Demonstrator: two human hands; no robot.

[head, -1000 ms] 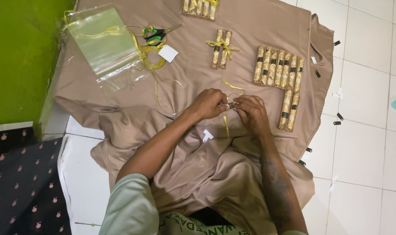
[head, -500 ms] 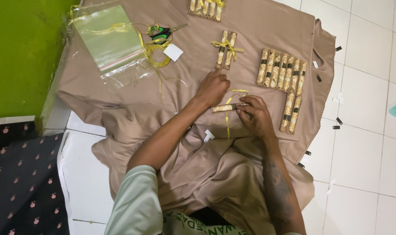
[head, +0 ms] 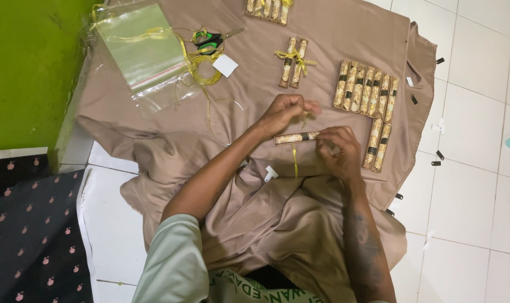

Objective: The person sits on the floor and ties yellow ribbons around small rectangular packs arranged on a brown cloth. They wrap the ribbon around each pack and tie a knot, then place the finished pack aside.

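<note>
Person sits on a white tiled floor (head: 479,185) with a tan cloth (head: 333,39) spread over lap and floor. A gold patterned tube (head: 296,137) with a dark band at its middle lies crosswise on the cloth between the two hands. Left hand (head: 283,112) hovers just above the tube, fingers pinched together on one end of a thin gold ribbon (head: 294,157); the fingertips are motion-blurred, so exactly how much ribbon is in the pinch is hard to say. Right hand (head: 339,151) sits at the tube's right end, fingers curled closed, seemingly on the other ribbon end, touching or nearly touching the tube. A ribbon tail hangs down from under the tube toward the lap. Handling judgement: the tube looks light and fairly stiff, probably rolls easily on the soft cloth, so it is best steadied at its ends or at the dark middle band; the ribbon is thin, limp and likely slippery, so it wants a fingertip pinch close to the knot point. Nearby: a tied pair of tubes (head: 293,62) with a gold bow, a row of loose tubes (head: 367,87) just right of the hands with two more below it, another batch of tubes (head: 266,8) at the top edge. Scissors (head: 210,40) with green-black handles lie on a tangle of ribbon beside a small white card (head: 225,65); clear plastic bags (head: 137,47) top left. Small black clips (head: 437,154) are scattered over the tiles.
</note>
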